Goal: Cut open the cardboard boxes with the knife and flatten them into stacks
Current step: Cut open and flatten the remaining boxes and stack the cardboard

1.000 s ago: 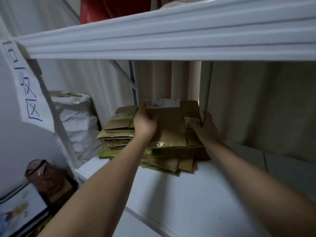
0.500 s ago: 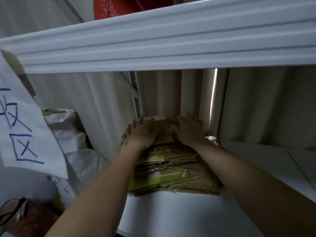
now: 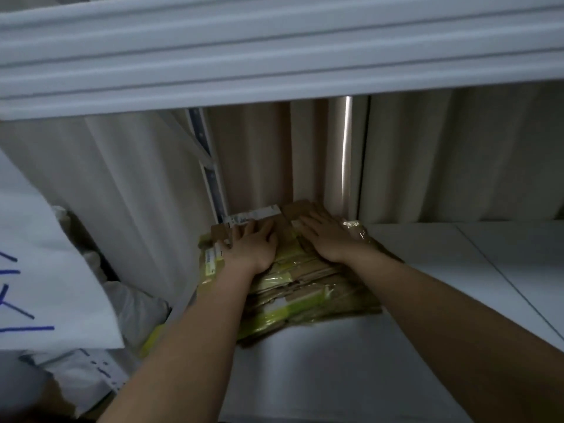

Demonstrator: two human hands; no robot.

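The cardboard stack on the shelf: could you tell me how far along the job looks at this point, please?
Done: a stack of flattened boxes lies on the white shelf. In hand: the left hand and right hand rest flat on the top piece, fingers spread, apparently pressing it down. Left: no knife or uncut box shows, so what remains cannot be told.

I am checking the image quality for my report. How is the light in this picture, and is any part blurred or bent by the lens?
Head view: dim and greyish overall; one bright strip of light shows through a gap in the back wall; tape on the flattened cardboard stack gives small glints; the forearms near the bottom edge look soft; the upper shelf beam bows slightly, from the wide-angle lens; left hand and right hand are fairly sharp.
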